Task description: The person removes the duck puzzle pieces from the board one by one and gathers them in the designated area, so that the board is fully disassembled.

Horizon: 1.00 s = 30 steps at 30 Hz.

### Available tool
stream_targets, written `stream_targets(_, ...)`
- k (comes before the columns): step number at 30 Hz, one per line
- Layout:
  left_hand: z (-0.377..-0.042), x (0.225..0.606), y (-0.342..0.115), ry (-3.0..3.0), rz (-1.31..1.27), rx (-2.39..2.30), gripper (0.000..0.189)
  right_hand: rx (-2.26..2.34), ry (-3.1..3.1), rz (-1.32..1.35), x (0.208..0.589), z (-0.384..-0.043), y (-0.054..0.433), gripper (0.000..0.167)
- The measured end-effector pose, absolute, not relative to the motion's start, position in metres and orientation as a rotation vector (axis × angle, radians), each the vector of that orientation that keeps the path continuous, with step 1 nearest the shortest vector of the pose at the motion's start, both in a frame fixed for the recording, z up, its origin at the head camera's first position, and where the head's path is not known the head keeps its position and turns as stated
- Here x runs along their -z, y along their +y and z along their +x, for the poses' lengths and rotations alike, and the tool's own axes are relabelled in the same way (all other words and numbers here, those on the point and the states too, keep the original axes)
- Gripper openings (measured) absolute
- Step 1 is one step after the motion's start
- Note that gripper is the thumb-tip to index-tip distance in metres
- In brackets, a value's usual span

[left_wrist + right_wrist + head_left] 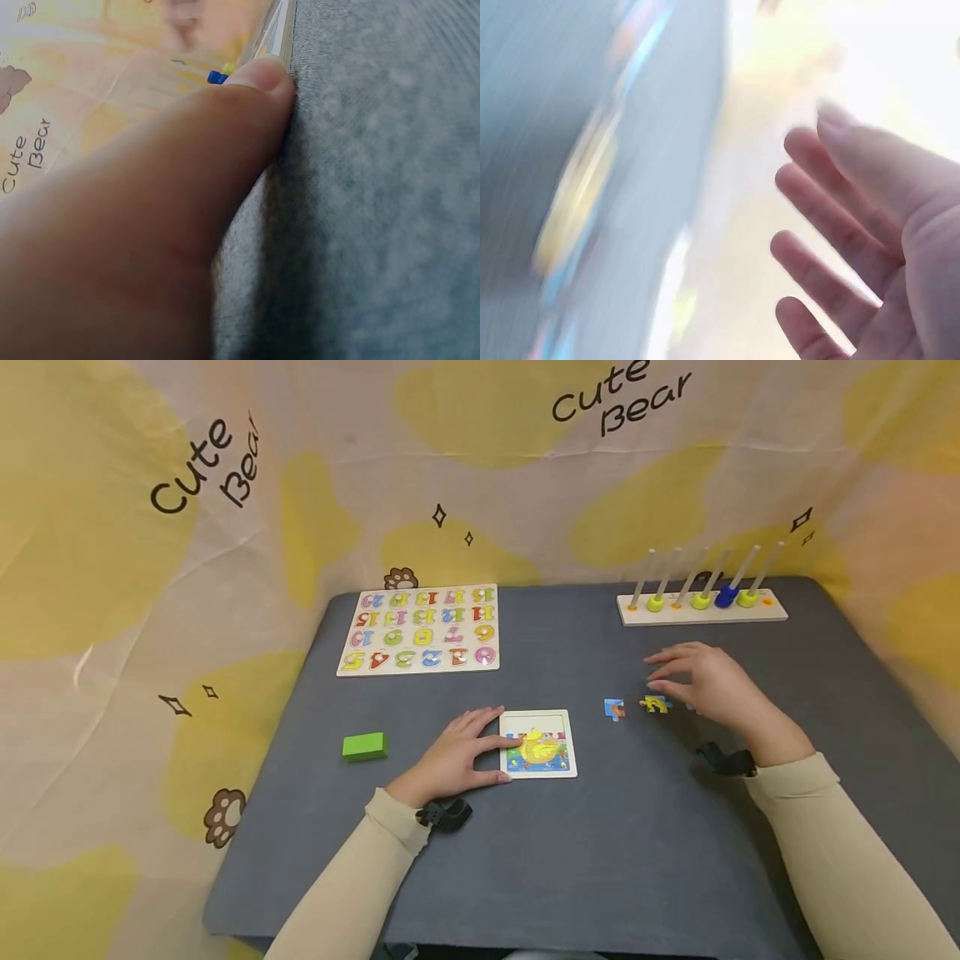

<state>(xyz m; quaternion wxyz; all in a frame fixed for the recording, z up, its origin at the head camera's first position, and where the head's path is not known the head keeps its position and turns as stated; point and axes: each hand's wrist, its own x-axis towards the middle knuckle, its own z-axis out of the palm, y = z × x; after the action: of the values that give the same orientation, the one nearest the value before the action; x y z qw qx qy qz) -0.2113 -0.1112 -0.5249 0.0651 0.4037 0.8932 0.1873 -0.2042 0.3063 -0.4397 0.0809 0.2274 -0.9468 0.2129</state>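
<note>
A small square puzzle tray [536, 776] shows a yellow duck picture [538, 748] in its lower part and bare board above. My left hand [459, 753] rests at its left side, index finger across the picture and thumb by the lower left corner. In the left wrist view the thumb [259, 75] touches the tray's edge. My right hand [712, 685] hovers with nothing in it, fingers apart in the right wrist view. Beside it lie a yellow puzzle piece [656, 704] and a blue and orange puzzle piece [614, 708]; another bit is mostly hidden under the hand.
A number board [420, 631] lies at the back left. At the back right stands a white peg rack [697, 617] with upright rods and a few coloured beads. A green block [364, 747] sits left of my left hand. Printed cloth [480, 485] hangs behind the table.
</note>
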Motion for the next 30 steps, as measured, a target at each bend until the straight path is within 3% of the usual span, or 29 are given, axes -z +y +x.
stream_targets(6,-0.213,0.526,-0.110,2.699,1.236,-0.560,0.062,-0.776,-2.850,0.969,0.439,-0.201,0.205,0.018)
stream_targets(10,-0.213,0.525,-0.106,2.702,1.211,-0.598,0.061,-0.854,-2.959,0.953,0.459,-0.200,0.166,0.024)
stream_targets(18,-0.216,0.525,-0.095,2.692,1.146,-0.831,0.063,-0.898,-2.969,0.890,0.492,-0.197,0.157,0.029)
stream_targets(30,-0.212,0.522,-0.106,2.694,1.067,-0.788,0.058,-0.854,-2.998,0.910,0.499,-0.194,0.139,0.038)
